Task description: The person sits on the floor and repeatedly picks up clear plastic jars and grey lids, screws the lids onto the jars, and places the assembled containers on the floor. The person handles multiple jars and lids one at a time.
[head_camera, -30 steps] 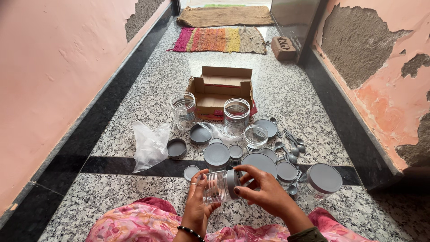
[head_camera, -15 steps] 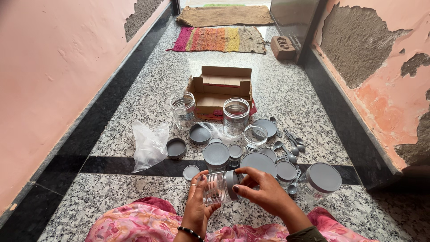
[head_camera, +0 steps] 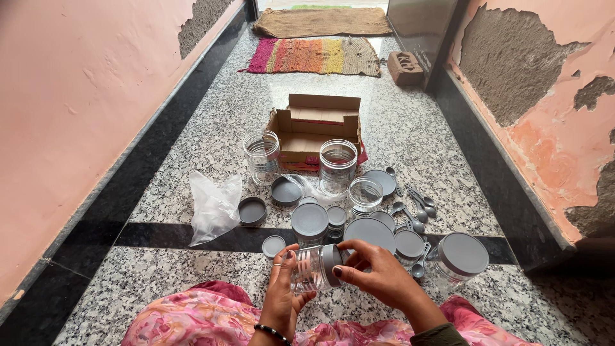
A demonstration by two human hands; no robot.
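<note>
— Screwing the grey lid [head_camera: 331,264] on the small jar [head_camera: 309,269] now? Jar is near, over the lap.
— I think yes. Left hand [head_camera: 282,296] grips the jar, right hand [head_camera: 378,275] pinches the lid. Next needs careful turning, lid kept straight.

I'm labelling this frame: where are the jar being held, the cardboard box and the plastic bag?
jar [head_camera: 312,268], head view, on its clear ribbed side.
cardboard box [head_camera: 318,117], head view, on its inner back flap.
plastic bag [head_camera: 213,208], head view, on its crumpled middle.
</note>
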